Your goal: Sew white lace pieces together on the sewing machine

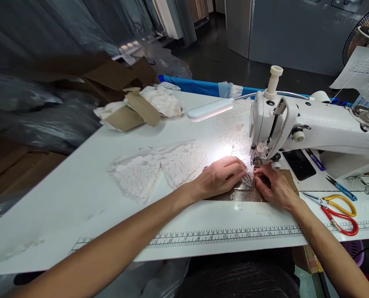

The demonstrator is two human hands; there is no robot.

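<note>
White lace fabric [247, 179] lies under the needle area of a white sewing machine [273, 120]. My left hand [224, 176] rests on the left side of the lace, its fingers bent together and pressed to the cloth. On the other side, my right hand [273, 184] pinches the lace edge close to the presser foot. Both hands are over a brown taped sheet [249, 195] on the table. A lamp [209, 109] lights this spot. Left of my left hand, a white lace piece [162, 165] is spread flat.
Scissors with red and yellow handles [338, 209], blue thread snips [341, 188] and a black phone [299, 164] lie to the right. A printed ruler [224, 237] runs along the front edge. Bundled white fabric [159, 101] sits at the back left, near cardboard boxes [116, 74].
</note>
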